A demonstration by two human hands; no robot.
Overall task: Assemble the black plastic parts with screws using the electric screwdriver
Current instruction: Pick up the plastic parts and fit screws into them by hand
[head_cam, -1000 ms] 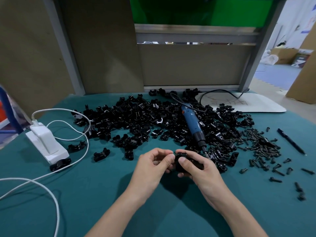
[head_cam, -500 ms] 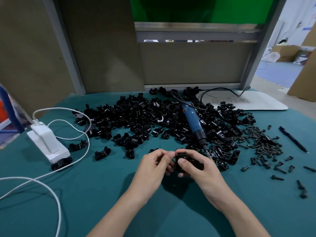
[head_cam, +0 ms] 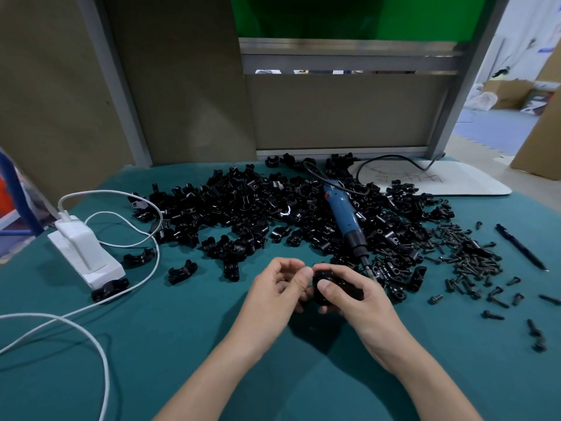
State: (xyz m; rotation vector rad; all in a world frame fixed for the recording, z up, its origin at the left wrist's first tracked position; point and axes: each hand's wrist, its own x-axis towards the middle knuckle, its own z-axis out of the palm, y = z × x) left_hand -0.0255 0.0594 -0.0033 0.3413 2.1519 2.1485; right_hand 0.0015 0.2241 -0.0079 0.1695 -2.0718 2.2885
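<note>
The black plastic part [head_cam: 329,283] sits just below the centre of the frame, lifted clear of the table [head_cam: 158,354] and held between both hands. The right hand [head_cam: 359,302] grips it, thumb across its top and fingers curled round its far side. The left hand [head_cam: 277,291] has its fingers curled, thumb tip pressed on the part's left edge. Directly behind the hands, the blue electric screwdriver [head_cam: 342,212] lies on the pile of black parts [head_cam: 239,214], bit end pointing toward the right hand and a black cord running from its rear. Loose screws [head_cam: 469,253] are heaped right of the pile, with a black pen [head_cam: 519,247] beyond them. A white charger [head_cam: 83,256] and white cable [head_cam: 145,270] occupy the left of the frame.
</note>
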